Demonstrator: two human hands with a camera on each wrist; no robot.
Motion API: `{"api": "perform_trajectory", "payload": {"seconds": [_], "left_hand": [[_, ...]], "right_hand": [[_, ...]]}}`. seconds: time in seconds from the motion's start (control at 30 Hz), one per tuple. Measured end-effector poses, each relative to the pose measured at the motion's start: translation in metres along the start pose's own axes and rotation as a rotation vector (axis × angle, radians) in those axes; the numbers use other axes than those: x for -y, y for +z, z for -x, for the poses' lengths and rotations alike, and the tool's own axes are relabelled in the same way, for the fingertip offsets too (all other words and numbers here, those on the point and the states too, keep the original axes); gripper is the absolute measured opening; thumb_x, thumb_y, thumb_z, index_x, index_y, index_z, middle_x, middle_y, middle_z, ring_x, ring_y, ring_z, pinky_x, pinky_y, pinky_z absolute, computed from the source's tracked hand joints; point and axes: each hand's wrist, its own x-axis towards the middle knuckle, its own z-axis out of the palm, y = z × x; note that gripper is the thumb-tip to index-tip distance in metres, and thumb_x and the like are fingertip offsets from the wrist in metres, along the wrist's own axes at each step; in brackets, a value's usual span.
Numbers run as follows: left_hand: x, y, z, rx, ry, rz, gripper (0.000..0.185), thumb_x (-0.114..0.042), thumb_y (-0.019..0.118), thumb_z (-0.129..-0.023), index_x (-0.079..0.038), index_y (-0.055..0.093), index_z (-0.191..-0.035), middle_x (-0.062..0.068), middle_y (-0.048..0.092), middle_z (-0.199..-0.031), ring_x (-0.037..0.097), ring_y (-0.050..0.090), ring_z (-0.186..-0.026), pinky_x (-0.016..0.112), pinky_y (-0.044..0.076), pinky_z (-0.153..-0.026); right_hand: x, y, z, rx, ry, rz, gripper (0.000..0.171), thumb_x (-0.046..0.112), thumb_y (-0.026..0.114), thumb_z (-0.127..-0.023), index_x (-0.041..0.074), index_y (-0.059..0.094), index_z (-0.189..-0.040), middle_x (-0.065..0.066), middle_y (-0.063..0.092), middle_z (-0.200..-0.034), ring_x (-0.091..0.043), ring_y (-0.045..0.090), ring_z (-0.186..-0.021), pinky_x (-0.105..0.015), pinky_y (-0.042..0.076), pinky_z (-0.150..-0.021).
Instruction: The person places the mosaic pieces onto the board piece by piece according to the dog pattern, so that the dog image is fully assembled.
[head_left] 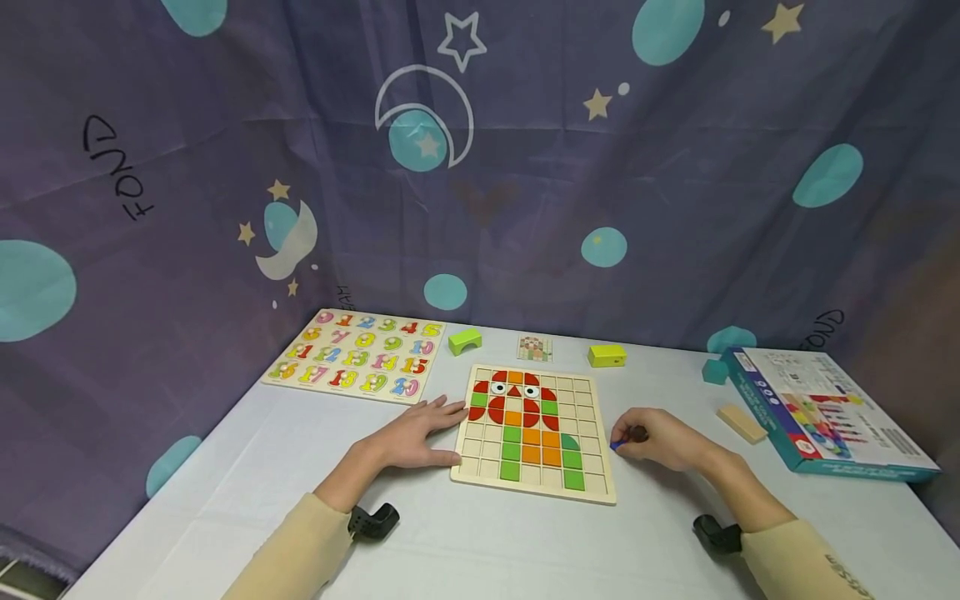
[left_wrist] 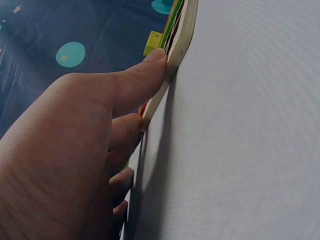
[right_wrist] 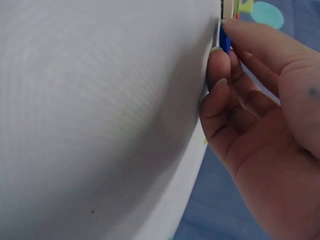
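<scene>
Surface: pale table (head_left: 480,542) before a purple drape with stars and moons (head_left: 525,167).
Left hand (head_left: 416,435): fingers straight, flat on the table, thumb (left_wrist: 135,82) and fingertips touching the left edge of the puzzle board (head_left: 534,492); it holds nothing.
Right hand (head_left: 660,439): fingers curled, pinching a small blue piece (right_wrist: 224,40) between thumb and fingertips, just beside the board's right edge.
Blue piece: mostly hidden by the fingers; its shape, long axis and facing cannot be told.
Puzzle board: square grid, lying flat, sides roughly parallel to the table edges; red, orange and green tiles form an owl-like figure with its eyes toward the far side.
Handling note: judged best to hold the board steady with the left hand, turn the piece square to the grid lines, and lower it flat so it does not nudge neighbouring tiles.
Right of board: wooden block (head_left: 741,422), boxed game (head_left: 825,412), teal block (head_left: 715,371).
Far row: green arch block (head_left: 465,341), small pattern card (head_left: 535,348), yellow block (head_left: 607,356).
Far left: number puzzle (head_left: 356,356).
</scene>
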Motion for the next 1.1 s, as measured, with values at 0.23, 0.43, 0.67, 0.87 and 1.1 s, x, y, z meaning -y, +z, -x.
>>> {"api": "perform_trajectory", "payload": {"seconds": [0.23, 0.43, 0.67, 0.87, 1.1], "left_hand": [[-0.001, -0.001, 0.001, -0.001, 0.007, 0.02, 0.079, -0.057, 0.066, -0.091, -0.015, 0.044, -0.154, 0.0, 0.031, -0.163, 0.033, 0.016, -0.152, 0.052, 0.012, -0.121], [0.0, 0.0, 0.0, -0.001, 0.001, 0.016, 0.079, -0.057, 0.067, -0.091, -0.016, 0.044, -0.154, -0.002, 0.031, -0.163, 0.031, 0.016, -0.152, 0.052, 0.013, -0.122], [0.001, 0.001, -0.001, 0.007, -0.011, -0.007, 0.081, -0.059, 0.066, -0.09, -0.019, 0.042, -0.156, -0.006, 0.03, -0.163, 0.028, 0.015, -0.152, 0.048, 0.013, -0.122], [0.0, 0.001, -0.001, 0.004, -0.012, -0.001, 0.08, -0.057, 0.067, -0.09, -0.019, 0.043, -0.155, -0.006, 0.03, -0.163, 0.028, 0.015, -0.152, 0.048, 0.013, -0.122], [-0.001, 0.001, 0.0, 0.008, -0.023, -0.005, 0.081, -0.058, 0.067, -0.09, -0.018, 0.042, -0.156, -0.006, 0.029, -0.163, 0.028, 0.015, -0.152, 0.048, 0.013, -0.122]], "right_hand": [[0.002, -0.003, -0.002, 0.014, -0.053, -0.019, 0.015, 0.005, 0.076, -0.088, 0.009, 0.069, -0.1, 0.003, 0.063, -0.092, -0.016, 0.055, -0.081, -0.024, 0.051, -0.067], [0.011, -0.001, -0.011, 0.037, -0.101, -0.028, 0.012, 0.008, 0.076, -0.09, 0.011, 0.07, -0.1, 0.004, 0.064, -0.094, -0.015, 0.055, -0.081, -0.024, 0.051, -0.069], [0.021, 0.006, -0.02, 0.074, -0.12, -0.007, 0.009, 0.009, 0.077, -0.09, 0.014, 0.072, -0.095, 0.003, 0.061, -0.092, -0.015, 0.055, -0.082, -0.024, 0.05, -0.069], [0.025, 0.009, -0.025, 0.096, -0.128, 0.006, 0.009, 0.007, 0.075, -0.092, 0.014, 0.072, -0.097, 0.004, 0.062, -0.095, -0.016, 0.055, -0.085, -0.025, 0.051, -0.073], [0.025, 0.011, -0.026, 0.08, -0.113, 0.023, 0.009, 0.007, 0.075, -0.091, 0.015, 0.072, -0.095, 0.005, 0.061, -0.094, -0.017, 0.054, -0.086, -0.026, 0.05, -0.075]]}}
